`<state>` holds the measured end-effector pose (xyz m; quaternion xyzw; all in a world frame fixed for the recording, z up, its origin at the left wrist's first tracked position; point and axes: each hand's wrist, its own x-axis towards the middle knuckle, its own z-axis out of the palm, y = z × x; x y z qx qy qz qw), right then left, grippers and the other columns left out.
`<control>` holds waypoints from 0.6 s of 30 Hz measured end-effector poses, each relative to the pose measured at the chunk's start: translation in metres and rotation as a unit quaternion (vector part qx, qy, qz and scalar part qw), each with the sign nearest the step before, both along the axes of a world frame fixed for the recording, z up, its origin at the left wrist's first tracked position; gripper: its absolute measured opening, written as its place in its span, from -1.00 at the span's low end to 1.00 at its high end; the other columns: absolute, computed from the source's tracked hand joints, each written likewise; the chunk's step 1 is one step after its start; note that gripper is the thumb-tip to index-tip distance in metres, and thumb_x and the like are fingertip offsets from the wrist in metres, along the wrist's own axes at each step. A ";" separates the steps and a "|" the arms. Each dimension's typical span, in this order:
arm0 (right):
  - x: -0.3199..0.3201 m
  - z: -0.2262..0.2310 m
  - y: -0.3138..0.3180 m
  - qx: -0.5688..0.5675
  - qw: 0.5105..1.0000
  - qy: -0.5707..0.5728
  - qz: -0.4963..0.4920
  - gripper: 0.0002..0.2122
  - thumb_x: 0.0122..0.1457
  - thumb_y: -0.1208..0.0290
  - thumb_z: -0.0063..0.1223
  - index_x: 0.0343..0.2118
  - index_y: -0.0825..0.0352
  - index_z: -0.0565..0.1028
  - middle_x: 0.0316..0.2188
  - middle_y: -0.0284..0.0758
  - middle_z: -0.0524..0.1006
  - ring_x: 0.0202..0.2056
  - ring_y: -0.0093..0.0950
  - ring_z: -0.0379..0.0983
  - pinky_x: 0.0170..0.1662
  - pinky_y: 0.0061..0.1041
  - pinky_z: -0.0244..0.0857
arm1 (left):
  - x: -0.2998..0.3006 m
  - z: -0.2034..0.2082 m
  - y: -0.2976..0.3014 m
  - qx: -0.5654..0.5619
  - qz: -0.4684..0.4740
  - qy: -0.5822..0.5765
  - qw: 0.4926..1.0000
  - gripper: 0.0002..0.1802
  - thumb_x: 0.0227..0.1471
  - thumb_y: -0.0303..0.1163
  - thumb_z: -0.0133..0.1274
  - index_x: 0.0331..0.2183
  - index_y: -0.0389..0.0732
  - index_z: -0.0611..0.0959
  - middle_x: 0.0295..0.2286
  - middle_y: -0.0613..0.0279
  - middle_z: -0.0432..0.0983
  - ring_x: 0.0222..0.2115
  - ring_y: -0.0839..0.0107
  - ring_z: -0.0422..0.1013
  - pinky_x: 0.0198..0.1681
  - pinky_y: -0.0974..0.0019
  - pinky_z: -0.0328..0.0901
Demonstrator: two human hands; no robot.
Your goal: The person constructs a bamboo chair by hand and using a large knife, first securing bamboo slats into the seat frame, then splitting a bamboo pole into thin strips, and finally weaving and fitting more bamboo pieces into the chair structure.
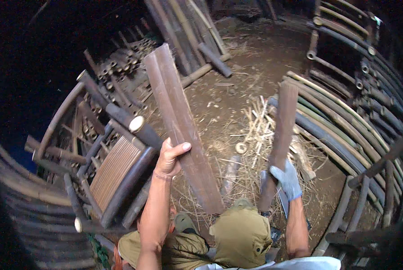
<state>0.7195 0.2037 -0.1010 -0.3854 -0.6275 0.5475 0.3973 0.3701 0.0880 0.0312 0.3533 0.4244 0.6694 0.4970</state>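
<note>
My bare left hand (169, 157) is closed round the edge of a wide, dark brown split bamboo slat (174, 103), its thumb lying across the face. The slat tilts, with its far end leaning left and its near end close to my knee. On the right, my right hand (288, 180), in a blue-grey glove, grips a narrower brown split bamboo slat (284, 121) near its lower end. This second slat stands apart from the first, its top leaning slightly right. Beside the gloved hand shows a thin bluish strip (282, 201), partly hidden, whose kind I cannot make out.
Pale shavings and sticks (258, 130) litter the dirt floor (255, 58) between and beyond the slats. A bamboo chair-like frame (120, 173) stands at the left. Long bamboo poles (332, 126) lie stacked at the right, and large slats (183, 27) lean at the back.
</note>
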 end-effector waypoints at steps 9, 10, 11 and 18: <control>-0.087 0.113 0.016 -0.131 0.882 0.373 0.257 -0.06 -0.17 0.17 0.40 0.27 0.37 0.10 -0.01 -0.19 0.44 -0.10 -0.28 0.52 -0.09 -0.20 0.52 | 0.038 0.014 0.042 -0.007 -0.117 0.006 0.993 -0.33 -0.17 -0.34 0.31 -0.02 -0.34 0.43 -0.23 0.04 0.54 -0.21 0.14 0.54 -0.08 0.07 0.45; -0.095 0.115 0.012 -0.147 0.875 0.382 0.260 -0.02 -0.20 0.17 0.42 0.28 0.34 0.08 -0.02 -0.18 0.44 -0.13 -0.29 0.53 -0.13 -0.19 0.54 | 0.041 0.014 0.041 -0.005 -0.113 0.004 0.994 -0.30 -0.19 -0.33 0.32 0.00 -0.35 0.43 -0.22 0.02 0.54 -0.20 0.11 0.55 -0.06 0.05 0.45; -0.100 0.117 0.009 -0.162 0.867 0.391 0.264 0.01 -0.23 0.18 0.45 0.30 0.31 0.06 -0.03 -0.18 0.44 -0.15 -0.29 0.54 -0.16 -0.17 0.55 | 0.041 0.013 0.040 -0.003 -0.116 0.005 0.993 -0.29 -0.19 -0.33 0.32 0.00 -0.36 0.42 -0.22 0.01 0.54 -0.20 0.11 0.55 -0.06 0.05 0.45; -0.113 0.107 0.002 -0.158 0.860 0.385 0.294 -0.07 -0.15 0.16 0.29 0.28 0.43 0.08 0.13 -0.16 0.37 0.04 -0.32 0.45 0.00 -0.30 0.47 | 0.025 -0.009 0.035 -0.004 -0.118 0.007 0.993 -0.24 -0.18 -0.33 0.32 0.05 -0.36 0.41 -0.14 0.03 0.54 -0.16 0.18 0.52 -0.02 0.08 0.42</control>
